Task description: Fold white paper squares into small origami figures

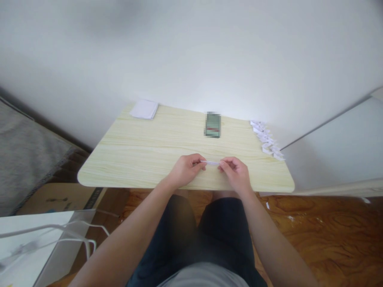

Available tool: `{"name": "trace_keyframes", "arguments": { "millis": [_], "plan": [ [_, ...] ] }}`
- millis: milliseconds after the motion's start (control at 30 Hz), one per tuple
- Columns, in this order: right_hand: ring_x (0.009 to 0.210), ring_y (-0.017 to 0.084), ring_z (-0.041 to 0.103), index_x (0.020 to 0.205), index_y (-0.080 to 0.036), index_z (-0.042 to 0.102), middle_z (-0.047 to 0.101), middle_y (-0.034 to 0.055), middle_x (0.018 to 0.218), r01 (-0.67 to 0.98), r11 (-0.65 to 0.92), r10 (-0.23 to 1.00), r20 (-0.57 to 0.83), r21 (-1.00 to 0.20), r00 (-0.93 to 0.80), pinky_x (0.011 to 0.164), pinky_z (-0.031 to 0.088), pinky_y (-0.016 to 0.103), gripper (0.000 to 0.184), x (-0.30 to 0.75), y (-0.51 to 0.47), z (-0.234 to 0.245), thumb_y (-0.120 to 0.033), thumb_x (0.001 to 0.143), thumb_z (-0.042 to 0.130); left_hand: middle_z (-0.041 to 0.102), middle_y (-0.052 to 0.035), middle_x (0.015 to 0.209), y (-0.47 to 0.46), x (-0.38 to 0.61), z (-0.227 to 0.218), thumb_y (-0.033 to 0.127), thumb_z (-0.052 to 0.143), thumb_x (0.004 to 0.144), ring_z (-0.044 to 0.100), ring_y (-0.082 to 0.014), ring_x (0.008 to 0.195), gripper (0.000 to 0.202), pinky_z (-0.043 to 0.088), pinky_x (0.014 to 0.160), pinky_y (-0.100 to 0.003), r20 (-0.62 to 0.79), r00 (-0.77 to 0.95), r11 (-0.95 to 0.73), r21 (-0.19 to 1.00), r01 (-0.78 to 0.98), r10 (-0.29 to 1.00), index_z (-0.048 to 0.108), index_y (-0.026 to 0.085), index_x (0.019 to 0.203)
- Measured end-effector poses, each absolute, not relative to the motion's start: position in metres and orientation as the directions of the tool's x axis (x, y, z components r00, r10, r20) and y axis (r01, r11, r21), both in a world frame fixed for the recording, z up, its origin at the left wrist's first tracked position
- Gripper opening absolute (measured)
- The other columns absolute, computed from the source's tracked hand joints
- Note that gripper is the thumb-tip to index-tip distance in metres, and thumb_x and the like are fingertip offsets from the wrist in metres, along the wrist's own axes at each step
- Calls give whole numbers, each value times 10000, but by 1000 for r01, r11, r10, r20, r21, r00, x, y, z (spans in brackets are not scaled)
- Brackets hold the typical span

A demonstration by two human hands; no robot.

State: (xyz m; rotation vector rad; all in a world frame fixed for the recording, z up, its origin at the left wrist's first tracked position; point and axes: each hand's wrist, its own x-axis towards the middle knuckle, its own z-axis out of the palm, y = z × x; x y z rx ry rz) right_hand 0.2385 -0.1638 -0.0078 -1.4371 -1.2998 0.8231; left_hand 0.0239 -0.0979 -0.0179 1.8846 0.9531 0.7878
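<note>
Both my hands rest near the front edge of a pale wooden table (143,151). My left hand (187,169) and my right hand (235,171) each pinch one end of a small white folded paper piece (212,162), which stretches flat between them just above the tabletop. Fingers of both hands are curled closed on it.
A stack of white paper sheets (144,109) lies at the table's far left corner. Several small folded white paper pieces (267,141) line the far right edge. A blurred green phone-like object (213,125) lies at the back middle. A white bag (38,243) and cardboard sit on the floor at left.
</note>
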Motion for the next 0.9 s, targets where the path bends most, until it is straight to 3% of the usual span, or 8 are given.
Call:
{"name": "trace_keyframes", "arguments": {
  "millis": [100,333,533,633,900],
  "plan": [
    [706,185,704,967,-203,709,757,28,766,252,37,981,84,-967,176,728,553,317,219,241,-161,-10,-408,888,709,758,-10,904,-100,25,-17,332,532,986,671,-180,835,239,482,754,-288,170,522,-375,872,316,836,731,213,926],
    [718,201,708,907,-203,714,765,45,790,367,-11,970,79,-930,231,695,551,317,191,247,-159,-12,-389,880,679,748,-51,984,-106,32,-14,306,442,1035,661,-217,984,313,492,951,-359,256,557,-493,805,329,790,731,205,969],
    [736,212,693,846,-215,740,770,40,803,533,-42,961,111,-845,253,713,530,327,167,251,-158,-4,-373,848,685,762,-81,1013,-108,39,-17,243,444,1036,620,-243,985,315,492,900,-395,362,583,-661,596,456,728,732,195,1154],
    [739,205,695,821,-226,741,769,22,794,586,-51,962,119,-809,247,731,524,323,137,251,-158,1,-344,844,674,757,-85,1016,-110,44,-17,252,460,1037,600,-253,1002,309,471,894,-406,376,581,-684,512,519,722,743,205,1150],
    [702,188,698,779,-231,719,762,3,755,653,-88,968,90,-752,234,682,506,305,104,253,-155,3,-283,835,648,716,-89,1053,-112,51,-19,161,463,1008,582,-252,1049,337,463,920,-400,375,616,-717,445,536,693,702,219,1239]
  ]
}}
